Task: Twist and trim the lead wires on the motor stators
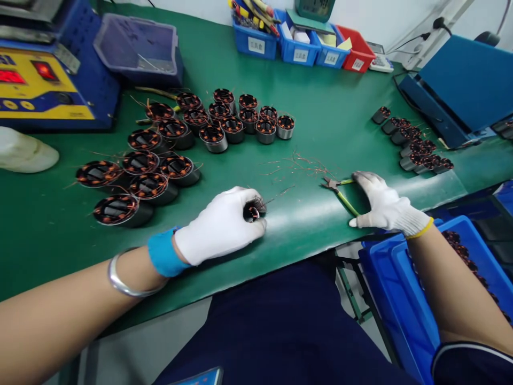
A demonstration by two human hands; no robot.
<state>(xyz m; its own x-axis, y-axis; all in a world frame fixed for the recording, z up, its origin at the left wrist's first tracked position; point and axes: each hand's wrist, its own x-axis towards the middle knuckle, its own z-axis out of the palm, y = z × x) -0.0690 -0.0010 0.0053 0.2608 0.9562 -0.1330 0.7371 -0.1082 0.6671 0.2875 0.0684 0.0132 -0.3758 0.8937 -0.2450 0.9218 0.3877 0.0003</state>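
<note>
My left hand (220,224), in a white glove with a blue cuff, is closed around a small wound motor stator (252,210) resting on the green mat; copper wire ends stick out to its right. My right hand (385,203), also in a white glove, lies on the green-handled wire cutters (340,191), fingers over both handles, the jaws pointing left. Loose copper wire scraps (298,163) lie on the mat between the hands and the stators behind.
Several stators (172,147) stand at left and centre, with a smaller row of stators (412,144) at right. A yellow-blue machine (44,80) and grey tray (136,45) sit back left, small bins (296,43) at the back. A blue crate (404,299) stands below the table edge.
</note>
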